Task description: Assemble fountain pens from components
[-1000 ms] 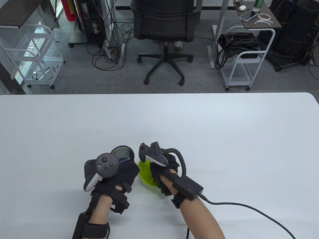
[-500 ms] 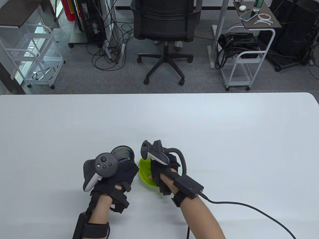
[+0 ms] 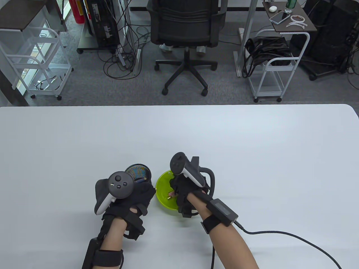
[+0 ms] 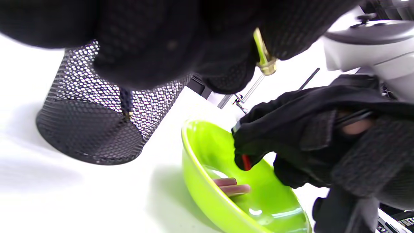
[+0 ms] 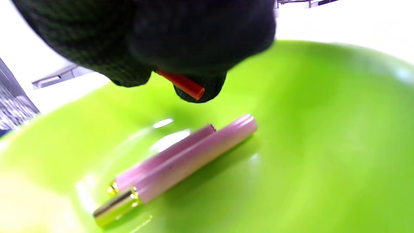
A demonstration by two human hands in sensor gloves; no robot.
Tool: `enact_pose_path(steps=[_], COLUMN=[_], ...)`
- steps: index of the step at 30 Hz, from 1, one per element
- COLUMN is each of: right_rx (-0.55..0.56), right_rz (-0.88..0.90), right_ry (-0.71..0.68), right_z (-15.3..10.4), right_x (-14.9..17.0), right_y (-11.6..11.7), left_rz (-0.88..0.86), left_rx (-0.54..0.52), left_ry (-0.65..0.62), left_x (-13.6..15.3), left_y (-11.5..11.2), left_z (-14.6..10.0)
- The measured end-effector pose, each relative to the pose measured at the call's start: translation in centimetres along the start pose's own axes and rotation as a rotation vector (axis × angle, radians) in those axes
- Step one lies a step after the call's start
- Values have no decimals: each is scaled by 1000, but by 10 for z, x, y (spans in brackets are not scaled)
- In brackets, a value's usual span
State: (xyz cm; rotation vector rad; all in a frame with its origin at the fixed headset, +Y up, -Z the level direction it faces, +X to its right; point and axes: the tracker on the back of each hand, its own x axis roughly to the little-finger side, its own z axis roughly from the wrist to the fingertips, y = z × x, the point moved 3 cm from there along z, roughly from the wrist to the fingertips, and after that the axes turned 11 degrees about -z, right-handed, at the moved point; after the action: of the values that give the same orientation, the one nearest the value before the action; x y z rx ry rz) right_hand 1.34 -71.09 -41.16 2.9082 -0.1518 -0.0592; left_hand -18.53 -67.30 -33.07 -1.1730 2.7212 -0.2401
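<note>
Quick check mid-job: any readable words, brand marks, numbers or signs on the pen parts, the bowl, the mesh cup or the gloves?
None can be read.
Pink pen parts: no print shows.
Green bowl: plain, no mark.
Mesh cup: no label in view.
Left hand tracker: button symbols too small to read.
Right hand: the red piece it pinches is unmarked.

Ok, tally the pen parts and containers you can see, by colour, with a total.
Pink pen parts lying in the bowl: 2
Red part pinched by the right hand: 1
Gold-tipped part held by the left hand: 1
Green bowl: 1
Black mesh cup: 1
Total: 6
</note>
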Motion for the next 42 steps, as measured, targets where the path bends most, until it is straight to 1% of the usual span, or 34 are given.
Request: enact_pose_path(steps=[1,3,6,10,12,14,18,21,23,24,25,26,28,30,33,35,42], right_rx=[5,31,73,61,76,69,63,69,106,112,110,133,180,208,215,198,218], right_rz=[8,14,22,1,-25,-12,118,242,346,416,457,513,568,596,608,597,587], right_ry=[-10,-43,-81,-140,-153,-161,-179,-236,-291,-335,-364,-384,-379,-369,-349,-351,-354], right_z=[-2,-13,-28,-51,-59,-63,-71,-76,-80,-81,-83,-84,-87,-89,-90,-89,-90], right_x=[1,6,15,29,36,44,58,64,66,66,66,68,71,73,74,73,70], right_y=[-3,-11,-19,-23,-22,-20,-18,-19,-22,-23,-24,-27,-32,-34,-32,-29,-28], left_rz=[-2,-26,-43,-65,-85,-94,-139,-217,-265,-287,-295,-303,-314,-322,-322,-330,-345], left_rx=[-17,-92,-129,-137,-129,-127,-105,-54,-8,23,34,37,49,58,80,93,112], left_ry=[-11,-39,-56,-47,-51,-52,-31,-20,-19,-36,-58,-89,-121,-117,-111,-108,-113], left_x=[0,-2,-3,-3,-3,-3,0,2,2,1,0,-2,-5,-6,-6,-7,-10], left_y=[1,8,13,13,11,9,2,-8,-16,-21,-23,-26,-31,-34,-40,-43,-48], left_z=[0,-2,-5,-5,-4,-3,-2,1,4,6,7,9,11,12,14,15,16])
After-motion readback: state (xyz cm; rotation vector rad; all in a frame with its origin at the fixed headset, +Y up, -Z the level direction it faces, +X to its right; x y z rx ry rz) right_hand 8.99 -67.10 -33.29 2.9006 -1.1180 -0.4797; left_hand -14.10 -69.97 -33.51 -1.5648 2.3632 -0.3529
